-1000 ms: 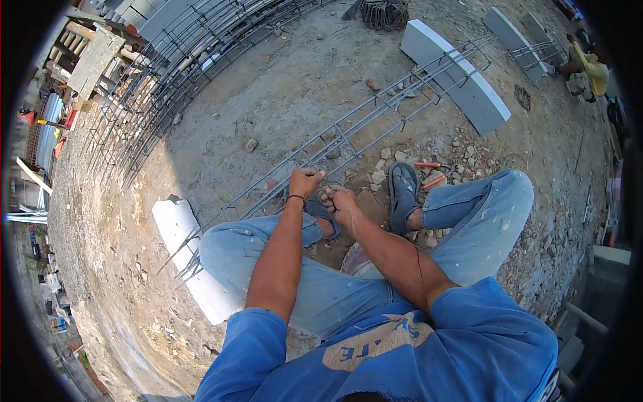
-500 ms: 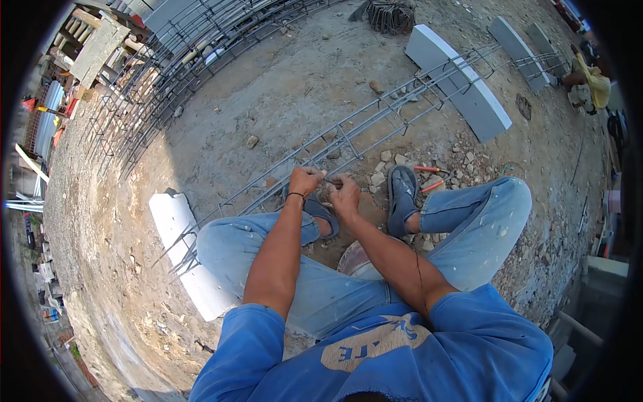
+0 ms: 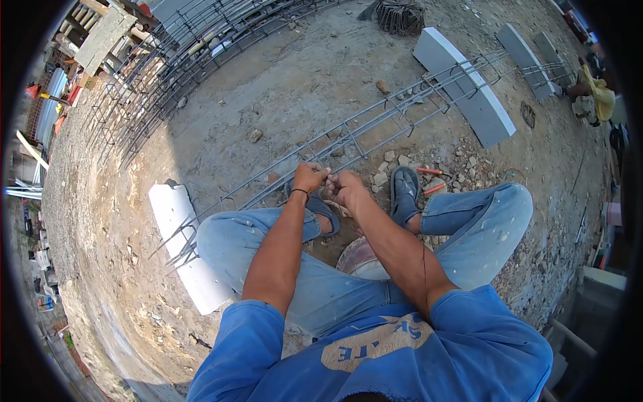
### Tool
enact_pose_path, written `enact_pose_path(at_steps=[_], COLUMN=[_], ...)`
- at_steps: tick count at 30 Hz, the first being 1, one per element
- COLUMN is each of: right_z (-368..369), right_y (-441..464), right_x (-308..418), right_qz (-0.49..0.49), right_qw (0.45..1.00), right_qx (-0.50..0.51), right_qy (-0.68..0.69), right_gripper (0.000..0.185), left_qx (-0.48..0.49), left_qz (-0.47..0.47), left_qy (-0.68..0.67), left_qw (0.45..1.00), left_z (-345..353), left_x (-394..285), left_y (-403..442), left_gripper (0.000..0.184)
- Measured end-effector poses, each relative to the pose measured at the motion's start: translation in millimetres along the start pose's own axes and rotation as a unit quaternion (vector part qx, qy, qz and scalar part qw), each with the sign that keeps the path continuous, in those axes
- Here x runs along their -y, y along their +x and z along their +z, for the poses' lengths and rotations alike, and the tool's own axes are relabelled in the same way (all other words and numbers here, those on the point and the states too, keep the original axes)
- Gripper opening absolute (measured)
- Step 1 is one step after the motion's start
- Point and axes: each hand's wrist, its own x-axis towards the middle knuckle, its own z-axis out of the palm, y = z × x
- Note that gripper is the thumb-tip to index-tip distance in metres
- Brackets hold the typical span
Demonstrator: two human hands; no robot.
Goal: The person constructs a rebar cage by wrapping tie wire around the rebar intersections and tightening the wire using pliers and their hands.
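Observation:
A long rebar cage (image 3: 362, 145) runs diagonally past my feet, made of thin steel bars with square stirrups. My left hand (image 3: 310, 177) is closed at the cage's near side, fingers pinched. Beside it, my right hand (image 3: 345, 187) is also closed, its fingertips almost meeting the left ones. Whatever sits between the fingertips is too small to make out. To the right of my right shoe (image 3: 404, 194) lie pliers with orange-red handles (image 3: 434, 179). The cage's near end rests on a white block (image 3: 184, 231), and farther along it crosses a pale grey block (image 3: 462, 90).
More rebar cages (image 3: 194, 63) are stacked at the upper left. A bundle of bent steel stirrups (image 3: 400, 17) lies at the top. Broken stones (image 3: 388, 161) are scattered around my right foot. Another person in a yellow top (image 3: 599, 97) is at the far right. A bucket (image 3: 362, 259) stands between my legs.
My right hand has moved slightly up and left, its fingers closing in against the left hand's fingertips. The left hand has shifted a little right. The whole view has tilted slightly.

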Motion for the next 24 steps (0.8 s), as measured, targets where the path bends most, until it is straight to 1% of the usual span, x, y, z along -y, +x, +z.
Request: enact_pose_path(at_steps=[2,3,5,6,8,9,11,12,14,15,17,18,20,24], right_z=[-1,2,11,10,7,6,5,7,9,7,2,0,-3,-5], right_y=[-9,-21,-42,-40,-38,-38,-35,-38,-43,-38,-30,-27,-21,-23], right_x=[-4,-3,3,5,12,12,12,12,11,10,9,8,2,-3], right_qz=[-0.043,-0.041,-0.079,-0.078,-0.035,-0.036,-0.012,-0.012,-0.009,-0.009,-0.028,-0.029,-0.095,-0.117], right_qw=[0.997,0.996,0.982,0.982,0.987,0.988,0.991,0.991,0.993,0.993,0.991,0.991,0.983,0.981], right_qx=[-0.035,-0.037,-0.042,-0.042,-0.045,-0.045,-0.031,-0.030,-0.048,-0.048,-0.024,-0.024,-0.035,-0.013], right_qy=[-0.062,-0.066,-0.166,-0.169,-0.148,-0.146,-0.132,-0.132,-0.108,-0.107,-0.127,-0.126,-0.154,-0.153], right_gripper=[0.014,0.014,0.013,0.013,0.012,0.012,0.011,0.011,0.011,0.011,0.015,0.015,0.016,0.014], left_qx=[0.011,0.009,0.070,0.069,0.100,0.101,0.123,0.122,0.082,0.083,0.062,0.064,0.042,0.024], left_qz=[0.017,0.014,-0.014,-0.015,0.010,0.011,-0.021,-0.021,-0.011,-0.012,0.029,0.030,0.015,0.015], left_qy=[0.014,0.010,0.055,0.053,0.149,0.150,0.091,0.092,0.127,0.128,0.103,0.103,0.162,0.150], left_qw=[1.000,1.000,0.996,0.996,0.984,0.983,0.988,0.988,0.988,0.988,0.992,0.992,0.986,0.988], left_z=[1,1,-1,-3,-5,-4,-4,-2,1,2,3,5,7,8], left_x=[7,12,17,17,13,15,19,22,29,27,23,23,23,18], left_y=[2,5,16,15,17,18,20,22,26,22,16,17,19,13], left_gripper=[0.026,0.026,0.030,0.030,0.038,0.038,0.044,0.044,0.043,0.043,0.040,0.040,0.038,0.036])
